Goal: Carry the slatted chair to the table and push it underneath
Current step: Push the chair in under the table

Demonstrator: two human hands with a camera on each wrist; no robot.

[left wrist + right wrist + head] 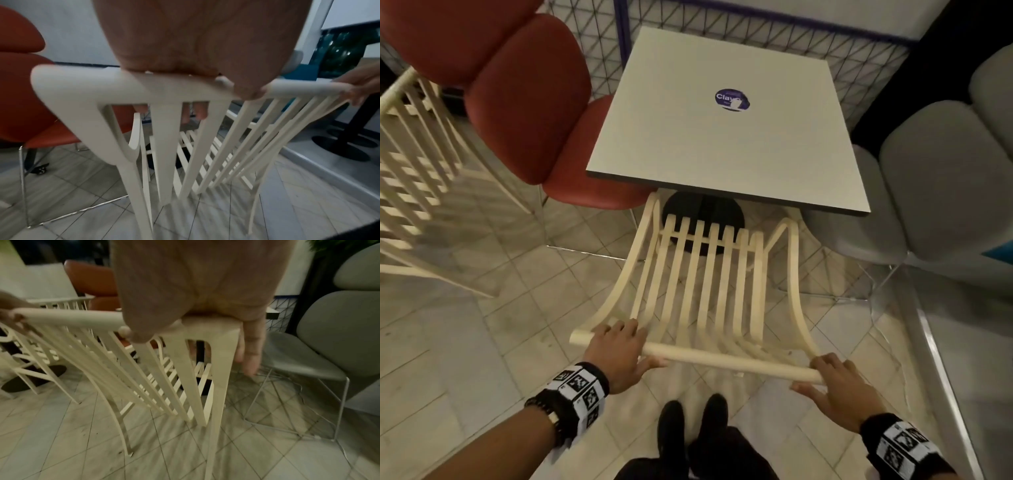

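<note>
Cream slatted chair (698, 284) gripped at top rail by left hand (616, 353) and right hand (839, 387), seat front already under desk (722, 137). Risk: seat jammed against desk's black pedestal base (702, 219); legs snagged on grey chair (914, 192) frame beside desk.

Four chairs are seen: two cream slatted chairs (702, 274) (417, 178), one red chair (530, 102), one grey chair (941, 178). One white table (722, 137), one round sticker (732, 99), two hands (616, 353) (839, 390).
</note>
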